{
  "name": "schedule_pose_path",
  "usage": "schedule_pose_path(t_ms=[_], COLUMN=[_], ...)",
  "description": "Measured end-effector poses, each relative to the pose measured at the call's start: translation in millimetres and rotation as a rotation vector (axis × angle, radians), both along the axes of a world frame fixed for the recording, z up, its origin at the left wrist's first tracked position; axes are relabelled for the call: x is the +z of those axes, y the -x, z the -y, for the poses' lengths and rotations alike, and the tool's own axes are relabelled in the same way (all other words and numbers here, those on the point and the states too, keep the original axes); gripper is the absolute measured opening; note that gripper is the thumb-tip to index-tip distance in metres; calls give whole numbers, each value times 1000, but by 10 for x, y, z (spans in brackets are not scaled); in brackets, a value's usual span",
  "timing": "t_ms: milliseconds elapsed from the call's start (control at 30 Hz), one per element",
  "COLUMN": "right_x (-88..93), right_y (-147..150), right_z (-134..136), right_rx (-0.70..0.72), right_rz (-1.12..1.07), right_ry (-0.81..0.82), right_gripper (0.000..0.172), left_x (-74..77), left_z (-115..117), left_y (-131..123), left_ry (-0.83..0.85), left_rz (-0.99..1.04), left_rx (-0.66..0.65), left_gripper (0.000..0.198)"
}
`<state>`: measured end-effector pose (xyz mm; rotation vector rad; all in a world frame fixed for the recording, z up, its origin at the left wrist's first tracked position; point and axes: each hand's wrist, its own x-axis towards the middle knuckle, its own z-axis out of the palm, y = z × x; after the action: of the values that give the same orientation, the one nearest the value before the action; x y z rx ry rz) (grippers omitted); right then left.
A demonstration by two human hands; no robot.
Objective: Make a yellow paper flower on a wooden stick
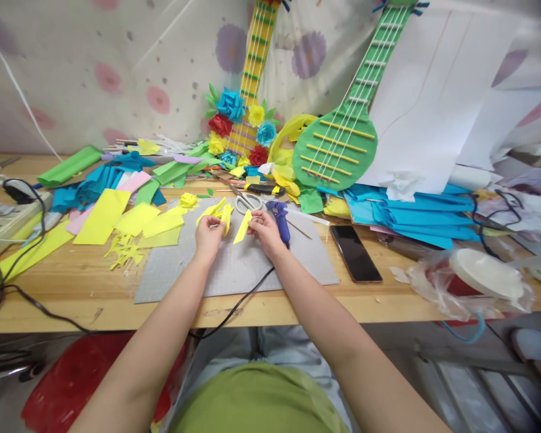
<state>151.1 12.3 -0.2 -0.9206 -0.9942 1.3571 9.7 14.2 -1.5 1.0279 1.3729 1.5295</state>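
Note:
Over the grey cutting mat (166, 282), my left hand (208, 239) is closed on a gathered bunch of yellow crepe paper (226, 218). My right hand (265, 231) pinches a narrow strip of yellow paper (243, 227), held a little apart from the bunch. Just behind the hands lie scissors (247, 203) with pale handles. A blue glue gun (279, 218) rests beside my right hand, its black cord running toward the table's front edge. To the left of the hands sit a small yellow paper flower (188, 201) and several cut yellow paper pieces (137, 218).
A green paper lute (338, 150) and a yellow one with paper flowers (252, 78) lean at the back. A phone (355, 252) lies right of the mat, near folded blue paper (410, 210) and a plastic-wrapped tub (487, 273). Black cables (40, 310) cross the left side.

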Motion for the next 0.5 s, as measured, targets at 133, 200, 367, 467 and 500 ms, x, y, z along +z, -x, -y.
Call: schedule_pose_path(t_ms=[133, 200, 367, 467, 500], right_x=[4, -2, -36, -78, -95], right_y=[11, 20, 40, 36, 32], right_z=[13, 34, 88, 68, 52], right_rx=[7, -9, -87, -121, -133], right_rz=[55, 120, 381, 432, 431], right_ry=[-33, -89, -244, -234, -208], right_gripper=[29, 29, 30, 30, 30], left_x=[-30, -38, -67, -76, -72], left_z=[-8, -6, 20, 50, 64], left_y=[6, 16, 15, -5, -15], left_ry=[-12, 1, -38, -72, -76], left_rz=[-148, -177, -358, -454, -471], left_rx=[39, 0, -170, -232, -249], left_gripper=[30, 30, 26, 26, 25])
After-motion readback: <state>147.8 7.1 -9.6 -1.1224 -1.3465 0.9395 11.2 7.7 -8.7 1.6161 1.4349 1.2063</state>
